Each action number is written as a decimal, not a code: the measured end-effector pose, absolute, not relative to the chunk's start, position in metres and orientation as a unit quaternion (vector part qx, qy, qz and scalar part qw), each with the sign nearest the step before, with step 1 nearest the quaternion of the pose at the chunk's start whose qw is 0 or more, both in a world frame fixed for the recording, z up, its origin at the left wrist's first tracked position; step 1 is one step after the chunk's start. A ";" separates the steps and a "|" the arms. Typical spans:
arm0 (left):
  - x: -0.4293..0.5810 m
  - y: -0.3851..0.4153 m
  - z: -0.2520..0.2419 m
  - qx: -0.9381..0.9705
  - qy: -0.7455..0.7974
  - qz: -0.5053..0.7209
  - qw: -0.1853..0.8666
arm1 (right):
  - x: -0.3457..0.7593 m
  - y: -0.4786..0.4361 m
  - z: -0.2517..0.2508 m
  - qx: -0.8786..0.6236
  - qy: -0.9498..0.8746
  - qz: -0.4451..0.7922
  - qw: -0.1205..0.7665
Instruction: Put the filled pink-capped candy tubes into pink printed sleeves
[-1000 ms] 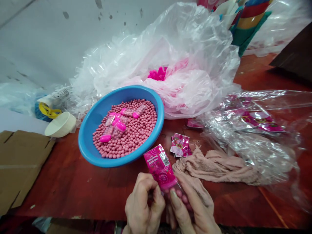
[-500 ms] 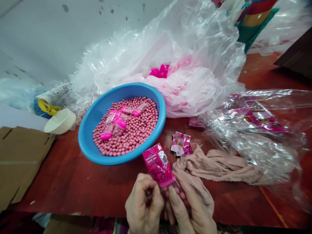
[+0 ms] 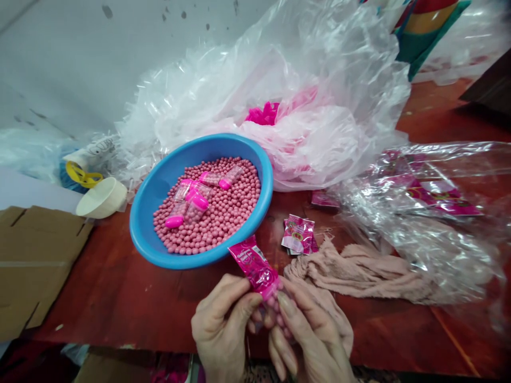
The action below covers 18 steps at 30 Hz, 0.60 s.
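Observation:
Low in the middle, my right hand (image 3: 309, 324) is closed around a clear plastic container (image 3: 274, 303) of pink balls. A shiny pink printed sleeve (image 3: 255, 266) covers its upper end and points toward the basin. My left hand (image 3: 223, 322) pinches the sleeve's lower edge between thumb and fingers, against the container. The fingers hide much of the container. Just beyond stands a blue basin (image 3: 143, 242) with many pink balls (image 3: 223, 213) in it. Several clear containers with bright pink caps (image 3: 197, 201) lie on the balls.
Flat pink sleeves (image 3: 299, 234) lie stacked right of the basin, beside a beige cloth (image 3: 359, 271). Clear plastic bags (image 3: 423, 239) cover the right side. A large translucent bag (image 3: 331, 138) slumps behind. A white cup (image 3: 101, 199) and cardboard (image 3: 35, 266) are at left.
My left hand has opened its curled fingers out and now pinches the sleeve and container. The sleeve has narrowed, turned slightly and sits lower. The view has shifted a little.

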<state>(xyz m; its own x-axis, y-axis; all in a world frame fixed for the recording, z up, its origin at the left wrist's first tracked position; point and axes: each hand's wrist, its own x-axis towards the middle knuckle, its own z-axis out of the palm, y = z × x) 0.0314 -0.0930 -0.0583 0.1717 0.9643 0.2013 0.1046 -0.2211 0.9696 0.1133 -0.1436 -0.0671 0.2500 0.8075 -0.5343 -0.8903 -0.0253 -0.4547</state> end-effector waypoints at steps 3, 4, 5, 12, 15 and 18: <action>0.029 -0.086 -0.057 0.722 0.383 0.478 0.321 | 0.116 -0.143 -0.071 -0.343 0.041 0.634 0.692; 0.028 -0.085 -0.058 0.752 0.366 0.478 0.269 | 0.117 -0.143 -0.071 -0.344 0.044 0.634 0.692; 0.028 -0.085 -0.059 0.775 0.351 0.476 0.223 | 0.117 -0.142 -0.072 -0.347 0.050 0.632 0.691; 0.013 -0.082 -0.065 0.871 0.306 0.382 0.038 | 0.114 -0.141 -0.075 -0.358 0.041 0.622 0.695; 0.013 -0.080 -0.060 0.888 0.289 0.356 -0.015 | 0.111 -0.141 -0.073 -0.384 0.045 0.597 0.703; 0.017 -0.079 -0.053 0.893 0.287 0.346 0.005 | 0.108 -0.142 -0.070 -0.399 0.041 0.583 0.706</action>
<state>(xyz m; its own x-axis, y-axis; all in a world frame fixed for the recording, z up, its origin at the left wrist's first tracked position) 0.0165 -0.0791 -0.0527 0.5960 0.5167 0.6146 0.5100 -0.8348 0.2072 0.1080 -0.1421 -0.0697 0.3158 0.7913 -0.5236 -0.8566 0.0004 -0.5160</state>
